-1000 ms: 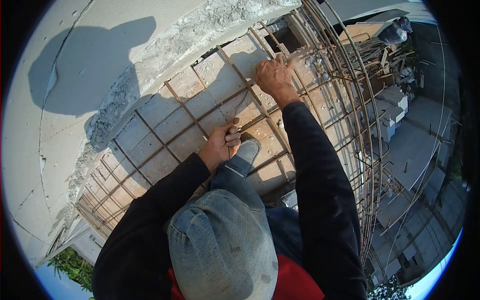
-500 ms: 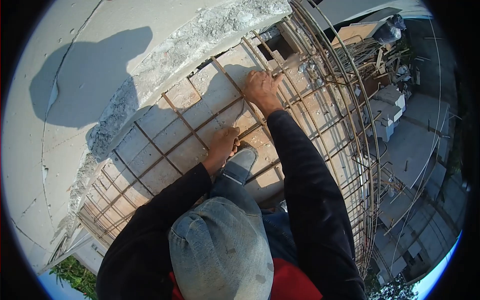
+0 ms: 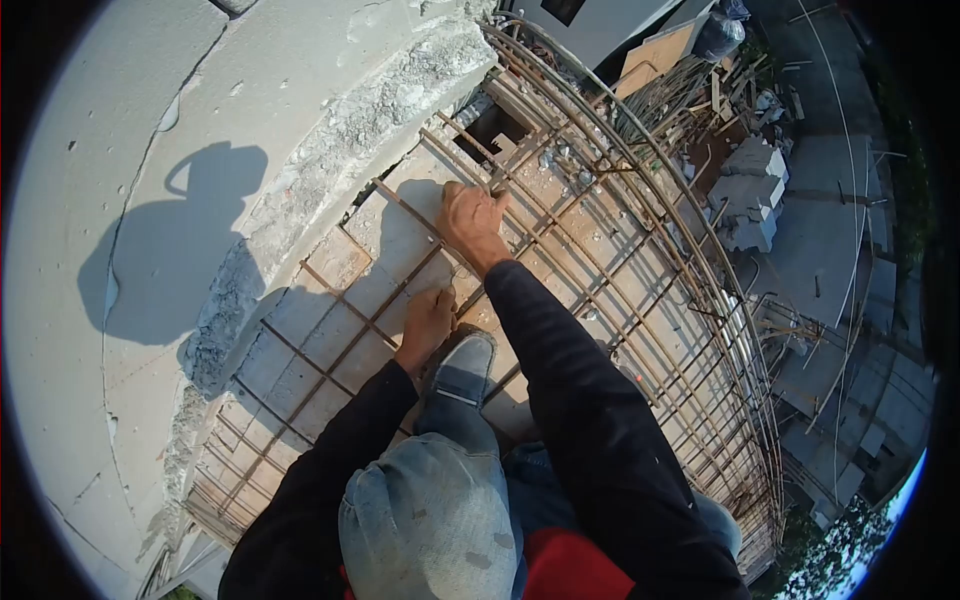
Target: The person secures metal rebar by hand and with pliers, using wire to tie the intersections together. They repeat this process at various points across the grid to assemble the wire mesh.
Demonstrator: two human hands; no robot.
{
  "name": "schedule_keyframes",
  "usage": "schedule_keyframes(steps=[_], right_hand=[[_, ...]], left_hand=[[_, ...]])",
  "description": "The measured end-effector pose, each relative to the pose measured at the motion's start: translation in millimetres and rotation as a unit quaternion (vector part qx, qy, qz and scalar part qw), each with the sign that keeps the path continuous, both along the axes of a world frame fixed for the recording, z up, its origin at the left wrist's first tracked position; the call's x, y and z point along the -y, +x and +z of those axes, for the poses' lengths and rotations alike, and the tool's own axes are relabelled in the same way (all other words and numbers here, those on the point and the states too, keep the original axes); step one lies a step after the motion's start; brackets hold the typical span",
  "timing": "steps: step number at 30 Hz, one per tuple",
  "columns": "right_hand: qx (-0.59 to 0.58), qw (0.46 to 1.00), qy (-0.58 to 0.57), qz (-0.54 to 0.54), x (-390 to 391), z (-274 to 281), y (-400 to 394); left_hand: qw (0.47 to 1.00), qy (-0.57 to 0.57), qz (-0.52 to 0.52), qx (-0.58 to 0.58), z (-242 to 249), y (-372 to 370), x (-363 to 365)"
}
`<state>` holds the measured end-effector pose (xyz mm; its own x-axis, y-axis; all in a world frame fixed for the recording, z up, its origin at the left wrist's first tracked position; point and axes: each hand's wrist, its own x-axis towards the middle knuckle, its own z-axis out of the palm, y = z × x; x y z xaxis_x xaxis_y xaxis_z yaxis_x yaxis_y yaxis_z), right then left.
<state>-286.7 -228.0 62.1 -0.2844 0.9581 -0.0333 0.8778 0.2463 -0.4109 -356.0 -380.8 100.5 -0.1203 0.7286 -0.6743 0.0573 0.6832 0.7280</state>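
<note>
Rusty rebar [image 3: 335,373] forms a grid over boards with grit on them. My right hand [image 3: 472,222] is closed at a bar in the upper middle, its fingertips curled against the steel. Lower and to the left, my left hand [image 3: 428,322] is closed beside the grid, just above my shoe [image 3: 466,368]. What either hand grips, if anything, is hidden by the fingers. The right fingers lie near the parallel bars close to a dark opening [image 3: 493,130].
A broken concrete edge [image 3: 390,95] runs along the wall [image 3: 150,250] on the left. Long bent bars [image 3: 640,150] curve along the right side. Beyond them, lower down, lie scrap rods [image 3: 660,100], pale blocks [image 3: 750,190] and a dark bag [image 3: 722,35].
The view has shifted, so the grid and both hands appear farther left. Both hands stay closed in nearly the same places on the grid. More of the shadow on the wall shows.
</note>
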Motion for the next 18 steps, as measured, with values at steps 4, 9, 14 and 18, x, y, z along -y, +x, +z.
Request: schedule_keyframes(steps=[4,9,14,18], right_hand=[[-0.080,0.994,-0.073,-0.010,-34,23,27],[-0.011,0.993,-0.087,0.076,-38,15,32],[-0.006,0.995,-0.091,0.052,-23,18,14],[0.059,0.997,-0.027,0.046,-7,-20,6]], left_hand=[[0.999,0.005,-0.002,-0.034,-10,4,11],[0.994,0.009,0.108,0.023,-10,17,10],[0.995,-0.004,0.098,0.021,-10,16,10],[0.994,0.023,0.109,0.011,-25,19,14]])
